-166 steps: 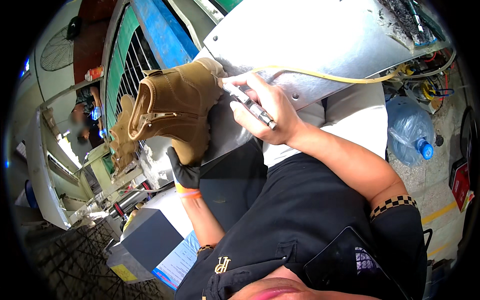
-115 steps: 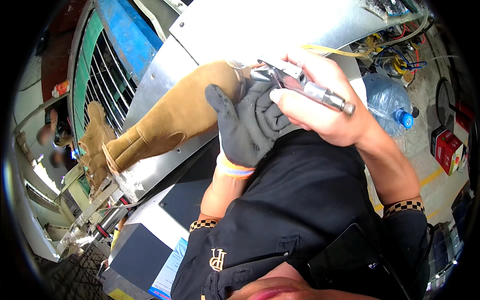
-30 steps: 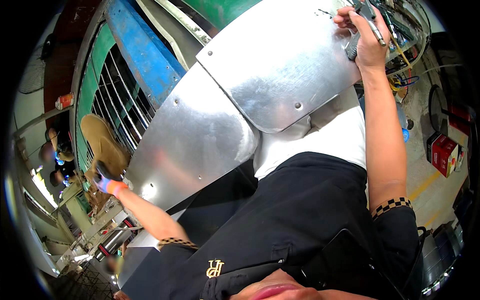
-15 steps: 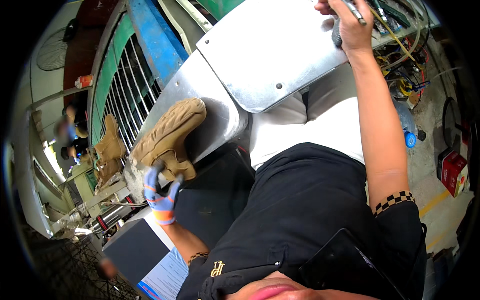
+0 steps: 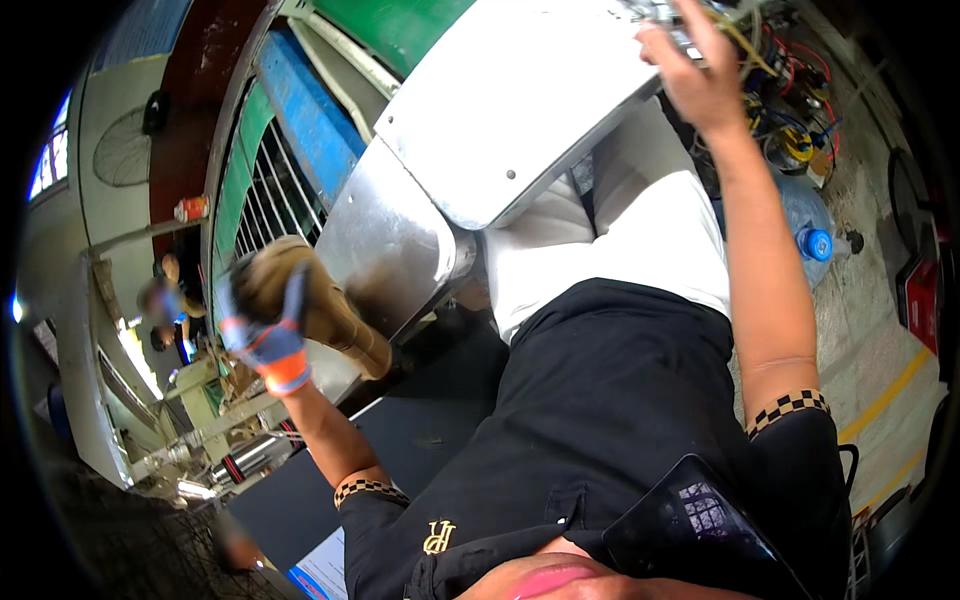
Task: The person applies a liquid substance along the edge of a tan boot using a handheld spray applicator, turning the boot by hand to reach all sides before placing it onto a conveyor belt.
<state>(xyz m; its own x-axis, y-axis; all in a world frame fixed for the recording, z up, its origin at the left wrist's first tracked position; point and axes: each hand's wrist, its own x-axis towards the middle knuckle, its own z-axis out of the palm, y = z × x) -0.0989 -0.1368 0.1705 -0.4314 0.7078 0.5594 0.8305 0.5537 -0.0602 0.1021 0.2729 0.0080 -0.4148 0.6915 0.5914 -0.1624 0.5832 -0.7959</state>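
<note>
A tan boot, blurred by motion, is tilted over the left part of the metal work surface. My left hand, in a blue-grey and orange glove, grips its rounded end, with the thumb on one side and the fingers on the other. My bare right hand reaches to the far right edge of the pale metal plate, beside a cluster of metal tools. Its fingers are bent and smeared, and whether they hold anything cannot be made out.
A green-framed rack with metal bars and a blue panel stand beyond the plate. At right are tangled hoses and wires, a large bottle with a blue cap and a red box. Another person is at far left.
My left hand has closed on the boot and swung it left, turning it. My right hand, which held a silver pen-like tool over the plate, has shifted to the tools at its edge.
</note>
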